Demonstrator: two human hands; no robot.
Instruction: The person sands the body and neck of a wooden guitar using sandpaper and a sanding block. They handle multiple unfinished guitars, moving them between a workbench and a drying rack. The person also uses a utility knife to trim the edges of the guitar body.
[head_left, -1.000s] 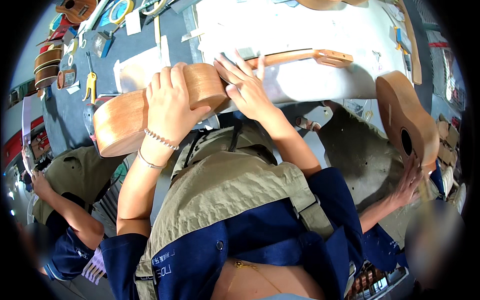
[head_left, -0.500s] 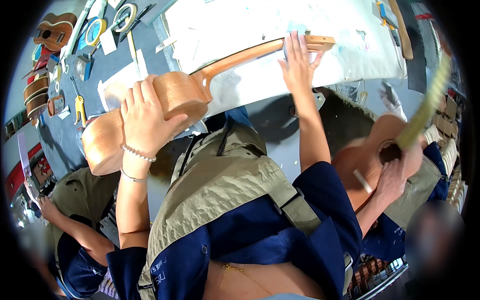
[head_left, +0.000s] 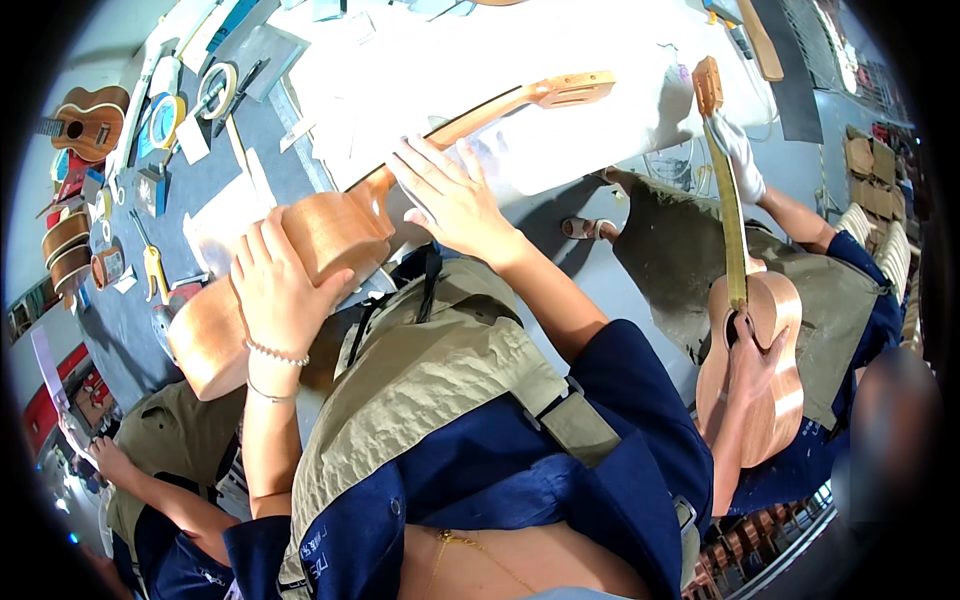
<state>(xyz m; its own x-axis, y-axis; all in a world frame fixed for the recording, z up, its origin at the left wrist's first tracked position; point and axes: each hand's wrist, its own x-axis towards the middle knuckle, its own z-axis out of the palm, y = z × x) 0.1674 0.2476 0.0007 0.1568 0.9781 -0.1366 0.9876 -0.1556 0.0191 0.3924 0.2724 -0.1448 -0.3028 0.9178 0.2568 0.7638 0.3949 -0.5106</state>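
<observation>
An unstrung wooden ukulele (head_left: 335, 235) lies across the bench edge in front of me, its body at left and its neck and slotted headstock pointing far right. My left hand (head_left: 280, 285) grips the body at its waist, fingers over the top and thumb apart on the near side. At the neck's heel, my right hand (head_left: 455, 200) lies over the neck with its fingers stretched and slightly spread. Whether a thin sheet sits under that palm is hard to make out.
White sheeting (head_left: 560, 140) covers part of the grey bench (head_left: 110, 290). Tape rolls (head_left: 217, 88), yellow-handled pliers (head_left: 154, 275) and another ukulele (head_left: 90, 125) lie at left. On my right a co-worker holds a ukulele (head_left: 760, 330) neck up; another person (head_left: 150, 470) works at left.
My right hand has slid from beside the headstock back along the neck to the heel. My left hand keeps its grip. The co-worker's ukulele has swung more upright.
</observation>
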